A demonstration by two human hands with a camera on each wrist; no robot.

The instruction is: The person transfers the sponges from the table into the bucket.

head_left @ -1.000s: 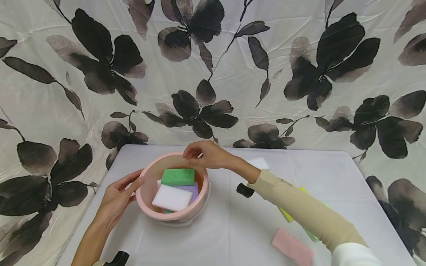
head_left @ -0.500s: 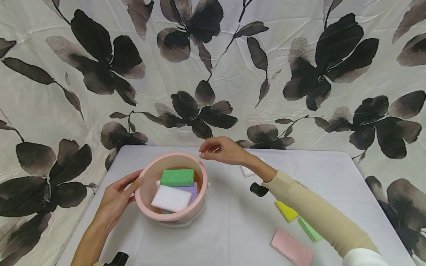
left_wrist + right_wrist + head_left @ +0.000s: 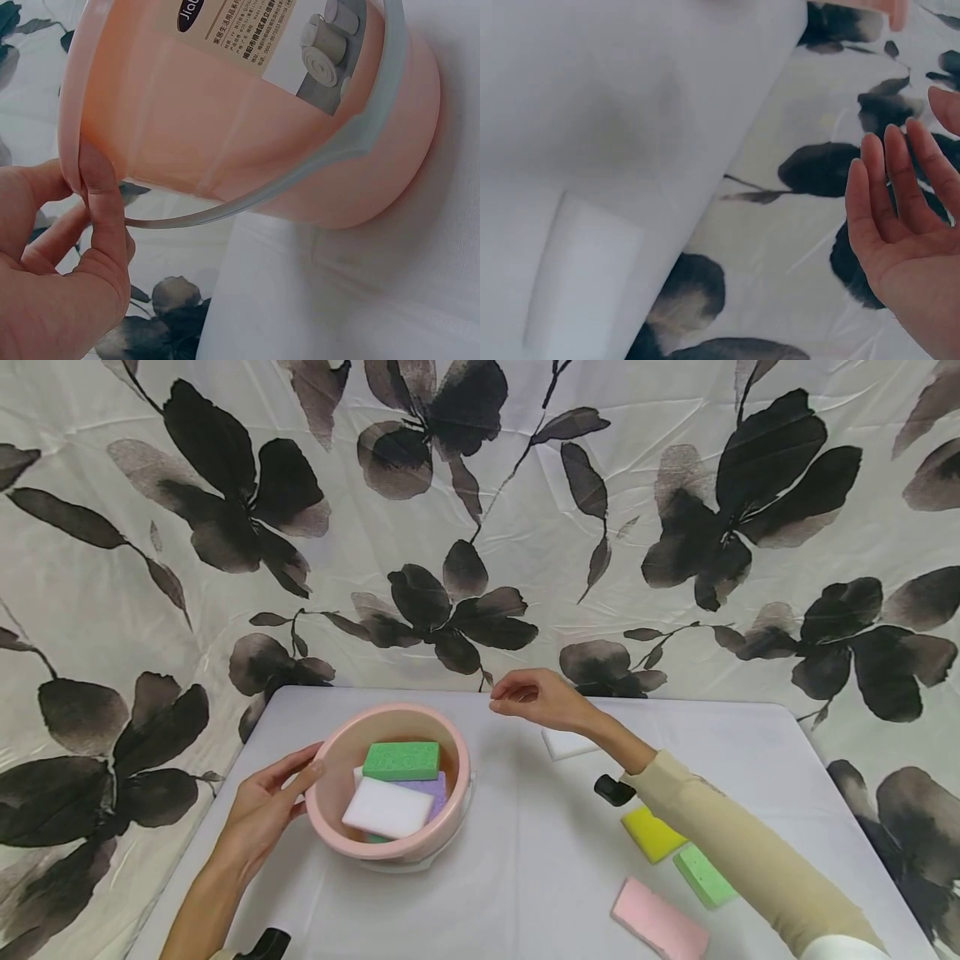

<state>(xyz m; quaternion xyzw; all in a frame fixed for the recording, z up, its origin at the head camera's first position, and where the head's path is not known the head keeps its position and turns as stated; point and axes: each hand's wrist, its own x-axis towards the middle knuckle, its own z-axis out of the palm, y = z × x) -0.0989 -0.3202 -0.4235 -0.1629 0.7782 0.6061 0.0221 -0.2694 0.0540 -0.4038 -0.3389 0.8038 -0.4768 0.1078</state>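
Note:
A pink plastic bucket stands at the left of the table, its pale handle hanging down along the side. My left hand pinches the left rim between thumb and fingers, as the left wrist view shows up close. Inside the bucket, a green sponge and a white sponge lie over a purple sponge; more pieces are partly hidden underneath. My right hand hovers near the table's back edge, right of the bucket, fingers loosely bent and holding nothing. A white sponge lies below its wrist.
On the right side of the table lie a yellow sponge, a light green sponge and a pink sponge. My right forearm passes over that side. Behind the table hangs a floral cloth.
My right hand has moved away from over the bucket, to the right, uncovering the white, yellow and light green sponges on the table. The left hand and bucket have stayed in place.

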